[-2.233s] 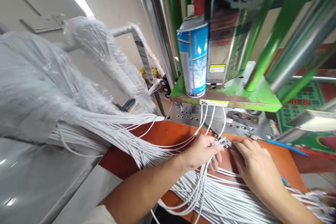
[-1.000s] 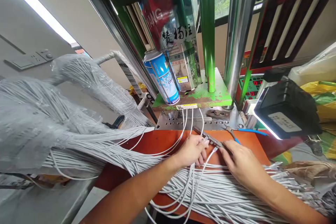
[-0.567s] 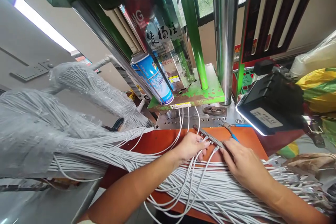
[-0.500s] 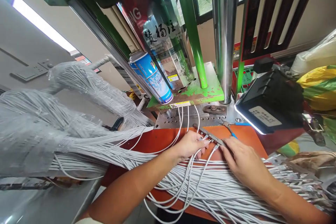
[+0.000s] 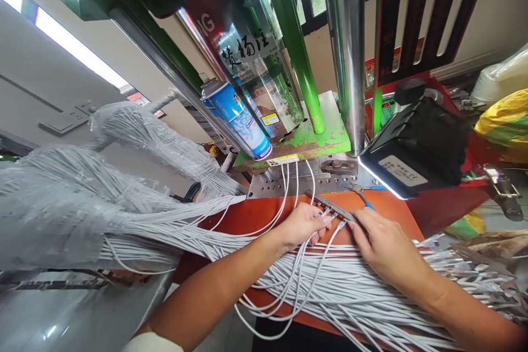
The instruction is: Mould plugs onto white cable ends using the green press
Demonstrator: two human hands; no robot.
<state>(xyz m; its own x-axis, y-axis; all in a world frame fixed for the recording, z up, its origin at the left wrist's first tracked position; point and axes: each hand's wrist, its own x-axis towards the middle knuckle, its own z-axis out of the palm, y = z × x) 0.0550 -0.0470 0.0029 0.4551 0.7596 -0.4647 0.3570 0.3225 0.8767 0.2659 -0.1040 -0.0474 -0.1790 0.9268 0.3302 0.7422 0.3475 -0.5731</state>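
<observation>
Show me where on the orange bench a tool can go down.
Bare bench lies between the steel plate and the cables, left of the left hand, and behind the right hand, by the pliers. Cables crowd the front.

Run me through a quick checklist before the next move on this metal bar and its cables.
Left hand at metal bar: ok, fingertips at its near edge.
Right hand at bar's right end: ok, fingers close beside it.
Cable ends seated in bar: cannot tell, too small to see.
White cables on orange bench: ok, lying across it.
Blue-handled pliers: ok, behind bar, clear of both hands.
Steel plate free of cables: not ok, several cross it.
</observation>
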